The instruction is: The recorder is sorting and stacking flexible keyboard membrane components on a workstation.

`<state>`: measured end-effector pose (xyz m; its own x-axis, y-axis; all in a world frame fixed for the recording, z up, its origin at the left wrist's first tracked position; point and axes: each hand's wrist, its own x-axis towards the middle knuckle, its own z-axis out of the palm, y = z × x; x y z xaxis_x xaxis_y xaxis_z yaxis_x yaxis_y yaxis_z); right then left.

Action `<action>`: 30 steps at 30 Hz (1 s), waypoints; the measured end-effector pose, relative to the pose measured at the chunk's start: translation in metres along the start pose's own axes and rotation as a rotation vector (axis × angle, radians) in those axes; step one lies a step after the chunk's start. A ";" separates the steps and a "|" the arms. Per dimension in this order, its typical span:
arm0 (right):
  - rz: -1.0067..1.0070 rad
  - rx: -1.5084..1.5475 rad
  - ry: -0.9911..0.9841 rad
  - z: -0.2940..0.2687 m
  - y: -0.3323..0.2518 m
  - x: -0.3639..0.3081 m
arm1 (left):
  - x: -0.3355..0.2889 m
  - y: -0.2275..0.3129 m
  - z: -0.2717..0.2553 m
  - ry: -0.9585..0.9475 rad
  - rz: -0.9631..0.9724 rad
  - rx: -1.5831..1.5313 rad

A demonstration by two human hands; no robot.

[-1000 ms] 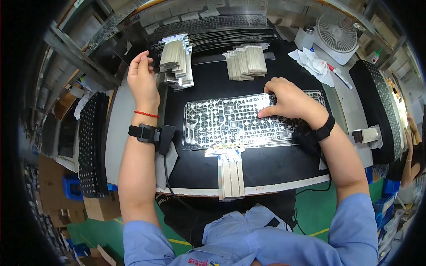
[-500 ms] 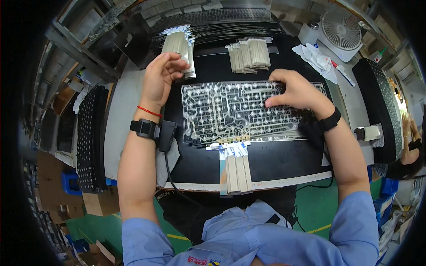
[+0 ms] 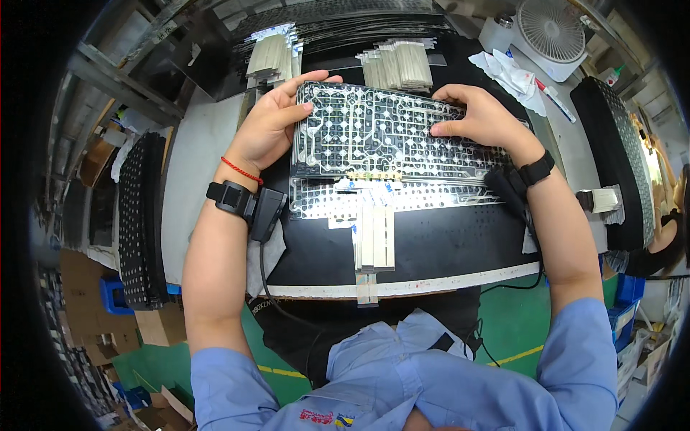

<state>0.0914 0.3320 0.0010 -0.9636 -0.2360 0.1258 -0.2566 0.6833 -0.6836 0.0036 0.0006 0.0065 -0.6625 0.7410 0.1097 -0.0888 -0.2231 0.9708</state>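
Observation:
A stack of clear keyboard membrane sheets (image 3: pixel 381 133) with silvery traces and dark dots is raised and tilted over the black work surface. My left hand (image 3: pixel 277 115) grips its left end, thumb on top and fingers behind. My right hand (image 3: pixel 483 122) grips the far edge toward the right, thumb on top; its other fingers are partly hidden. Another membrane sheet (image 3: pixel 309 202) lies beneath, its near part showing. Pale flat ribbon tails (image 3: pixel 375 237) hang from the middle of the near edges toward me.
Two piles of pale ribbon strips, a left pile (image 3: pixel 273 59) and a right pile (image 3: pixel 395 66), lie beyond the sheets. At the far right are a white fan (image 3: pixel 551 30), crumpled white paper (image 3: pixel 503 75) and a marker (image 3: pixel 555 100). Another person's arm (image 3: pixel 670 233) shows at the right rim.
My left hand has closed on the left end of the membrane sheets. The upper stack has risen and shifted away from me, uncovering a sheet below; its ribbon tails moved with it.

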 end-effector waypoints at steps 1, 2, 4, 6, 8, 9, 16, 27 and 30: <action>-0.031 -0.032 0.027 0.001 0.003 0.000 | 0.002 -0.003 -0.001 0.044 -0.010 0.003; -0.061 -0.064 0.054 0.001 0.005 0.000 | 0.003 -0.005 -0.001 0.081 -0.026 0.017; -0.049 -0.073 0.052 0.001 0.005 0.001 | 0.005 -0.009 0.000 0.155 -0.053 0.049; -0.019 -0.065 0.039 0.001 0.005 0.001 | 0.005 -0.013 -0.002 0.225 -0.102 0.085; 0.004 -0.024 0.046 0.001 0.004 0.000 | 0.007 -0.017 -0.001 0.303 -0.089 0.116; 0.010 -0.034 0.053 0.001 0.006 0.001 | 0.008 -0.017 0.000 0.329 -0.098 0.119; 0.012 -0.044 0.056 0.002 0.008 0.003 | 0.005 -0.014 0.001 0.265 -0.107 0.100; -0.013 0.035 -0.004 -0.003 0.021 0.006 | 0.007 -0.024 -0.001 0.324 -0.080 0.139; 0.028 0.021 -0.015 -0.003 0.021 0.005 | 0.007 -0.025 0.001 0.375 -0.095 0.182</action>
<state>0.0810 0.3471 -0.0110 -0.9691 -0.2275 0.0956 -0.2278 0.6755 -0.7013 0.0015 0.0123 -0.0171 -0.8855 0.4633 -0.0352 -0.0524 -0.0243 0.9983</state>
